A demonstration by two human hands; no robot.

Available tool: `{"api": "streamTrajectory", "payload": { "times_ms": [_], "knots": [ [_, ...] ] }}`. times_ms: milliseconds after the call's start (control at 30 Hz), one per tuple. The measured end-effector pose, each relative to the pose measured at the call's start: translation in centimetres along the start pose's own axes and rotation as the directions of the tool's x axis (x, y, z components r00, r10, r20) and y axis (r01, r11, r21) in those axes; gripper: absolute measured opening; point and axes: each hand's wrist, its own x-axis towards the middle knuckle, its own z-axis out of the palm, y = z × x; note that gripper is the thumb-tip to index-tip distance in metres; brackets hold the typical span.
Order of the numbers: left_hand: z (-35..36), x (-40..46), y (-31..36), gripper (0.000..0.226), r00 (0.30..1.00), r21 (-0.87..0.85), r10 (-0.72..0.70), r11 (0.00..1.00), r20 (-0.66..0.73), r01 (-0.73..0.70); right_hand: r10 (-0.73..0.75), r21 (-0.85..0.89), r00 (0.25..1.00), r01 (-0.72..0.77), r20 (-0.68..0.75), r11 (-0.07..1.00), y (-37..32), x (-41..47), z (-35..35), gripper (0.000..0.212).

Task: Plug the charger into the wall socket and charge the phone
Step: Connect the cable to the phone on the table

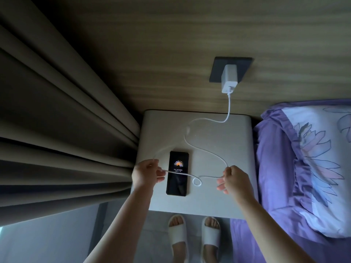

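A white charger (pixel 228 79) sits plugged into the dark wall socket (pixel 218 70) on the wood-panelled wall. Its white cable (pixel 201 147) hangs down and snakes across the white bedside table (pixel 228 139). The phone (pixel 177 173) lies flat on the table with its screen lit. My left hand (pixel 145 174) pinches the cable near its free end, just left of the phone. My right hand (pixel 234 180) grips the cable further along, to the phone's right. Between my hands the cable crosses the phone and makes a small loop. The cable's plug tip is blurred.
Heavy grey curtains (pixel 66 130) hang against the table's left side. A bed with purple sheets and a floral pillow (pixel 313 168) borders the table on the right. My feet in white slippers (pixel 193 238) stand on the floor below the table's front edge.
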Motion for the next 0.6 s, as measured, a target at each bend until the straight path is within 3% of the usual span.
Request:
{"api": "streamTrajectory", "payload": {
  "times_ms": [67, 133, 233, 367, 433, 500, 533, 600],
  "knots": [
    [-1.1, 0.6, -0.3, 0.012, 0.991, -0.094, -0.024, 0.995, -0.129, 0.012, -0.006, -0.14, 0.998, -0.002, -0.057, 0.99, 0.5, 0.2, -0.7, 0.03],
    [-2.1, 1.3, -0.5, 0.016, 0.986, -0.085, -0.007, 0.996, -0.166, -0.007, -0.044, -0.359, 0.997, 0.02, -0.061, 0.933, 1.1, 0.2, -1.4, 0.033],
    [-1.4, 1.1, -0.8, 0.014, 0.997, -0.021, 0.079, 0.997, -0.023, -0.079, -0.124, -0.578, 0.992, 0.102, 0.001, 0.81, 0.9, -0.2, -1.3, 0.039],
    [1.4, -0.4, -1.6, 0.022, 0.958, 0.109, 0.224, 0.963, 0.181, -0.246, -0.215, -0.546, 0.976, 0.163, -0.033, 0.822, -1.0, -1.5, 0.7, 0.048],
    [2.5, -1.1, -2.3, 0.023, 0.933, 0.185, 0.243, 0.937, 0.267, -0.297, -0.263, -0.385, 0.965, 0.235, -0.021, 0.892, -1.8, -1.7, 1.3, 0.048],
    [3.3, -1.6, -3.0, 0.025, 0.907, 0.261, 0.24, 0.904, 0.346, -0.339, -0.254, 0.057, 0.967, 0.252, 0.03, 0.966, -2.9, -1.8, 1.9, 0.034],
    [3.6, -1.9, -3.4, 0.024, 0.895, 0.304, 0.245, 0.879, 0.374, -0.368, -0.214, 0.321, 0.973, 0.178, 0.081, 0.93, -3.6, -1.9, 2.1, 0.024],
    [4.1, -2.2, -4.0, 0.023, 0.87, 0.402, 0.256, 0.807, 0.422, -0.433, -0.13, 0.705, 0.964, -0.073, 0.231, 0.706, -4.9, -2.1, 2.2, 0.016]
  ]
}}
